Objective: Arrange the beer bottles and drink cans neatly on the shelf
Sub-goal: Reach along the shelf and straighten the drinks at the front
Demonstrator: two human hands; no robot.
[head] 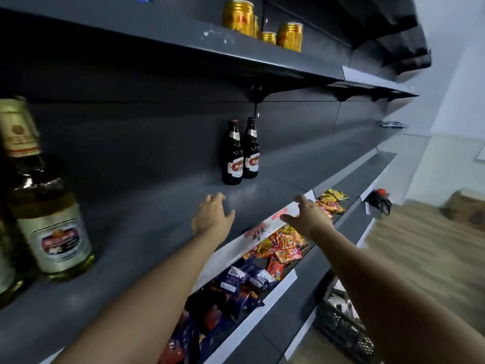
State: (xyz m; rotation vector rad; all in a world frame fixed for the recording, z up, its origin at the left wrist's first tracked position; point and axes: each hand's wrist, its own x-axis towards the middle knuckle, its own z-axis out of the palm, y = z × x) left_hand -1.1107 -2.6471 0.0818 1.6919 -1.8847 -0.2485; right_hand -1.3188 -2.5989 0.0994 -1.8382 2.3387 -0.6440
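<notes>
Reaching with loose, empty grip: left hand (pixel 211 218) and right hand (pixel 308 219), both short of two dark beer bottles (pixel 240 153) on shelf (pixel 147 219).

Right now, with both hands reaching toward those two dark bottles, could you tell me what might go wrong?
The two dark bottles stand touching, so grabbing one could tip the other. The right hand hovers at the shelf edge, above the snack packets; a fumbled bottle could fall there. The left hand is open.

Two dark beer bottles (pixel 240 153) upright, side by side mid-shelf (pixel 147 211); pale green bottle (pixel 47 203) upright far left; gold cans (pixel 262 24) clustered on upper shelf (pixel 131 30).
</notes>
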